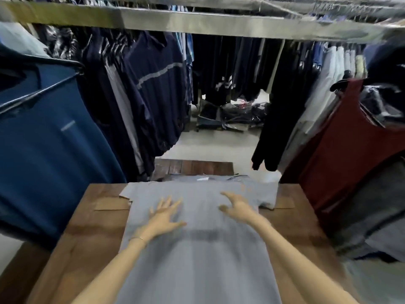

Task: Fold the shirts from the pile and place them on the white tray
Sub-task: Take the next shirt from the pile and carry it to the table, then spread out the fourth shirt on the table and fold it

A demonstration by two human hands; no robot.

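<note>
Grey: one shirt (197, 255), two hands (166, 216) (240, 208)

The shirt (197, 255) is plain grey with short sleeves. It lies flat along the middle of the table (87, 227), hem toward the table's near edge and collar at the table's far edge. One sleeve (129, 190) extends toward the table's left side, the other sleeve (264, 194) toward its right side. A small white label (202, 178) shows at the collar. Fine fabric detail is blurred.
</note>
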